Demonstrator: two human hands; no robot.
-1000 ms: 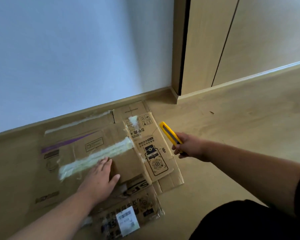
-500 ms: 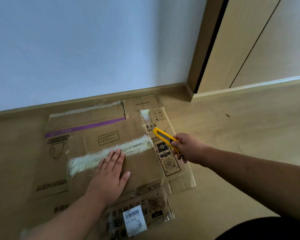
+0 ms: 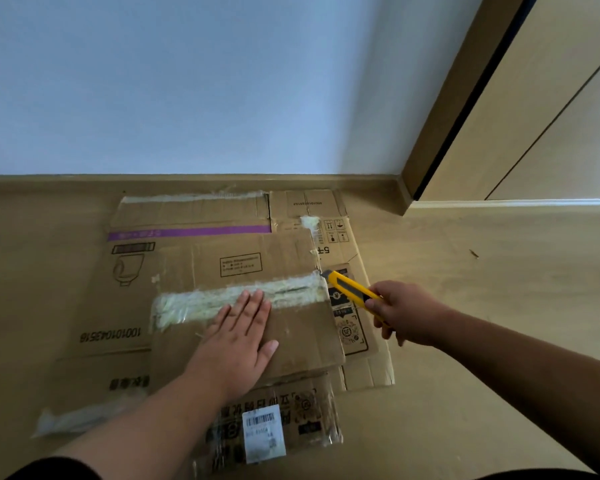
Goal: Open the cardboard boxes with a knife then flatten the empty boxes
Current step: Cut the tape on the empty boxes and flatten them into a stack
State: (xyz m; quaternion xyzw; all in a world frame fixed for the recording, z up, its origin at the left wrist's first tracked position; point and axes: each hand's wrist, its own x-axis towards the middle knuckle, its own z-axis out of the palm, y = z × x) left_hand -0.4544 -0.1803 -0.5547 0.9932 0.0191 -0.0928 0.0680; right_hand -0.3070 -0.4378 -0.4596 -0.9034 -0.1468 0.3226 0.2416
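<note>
A brown cardboard box (image 3: 302,337) lies on top of a pile of flattened boxes on the floor, with a strip of pale tape (image 3: 205,301) running across it. My left hand (image 3: 238,336) presses flat on the box, fingers straight and reaching onto the tape. My right hand (image 3: 404,315) grips a yellow utility knife (image 3: 349,289). The knife tip touches the right end of the tape at the box's right edge.
Under the top box lie a large flattened box (image 3: 125,271) with a purple stripe, a printed flat box (image 3: 354,327) on the right and a taped one with a white label (image 3: 264,433) in front. A wall with skirting board (image 3: 187,181) is behind; a door frame (image 3: 444,109) stands at right.
The view has swung so the pile sits more centred and closer. My right hand has brought the knife left and down until its tip meets the tape's right end. My left hand stays pressed on the box.
</note>
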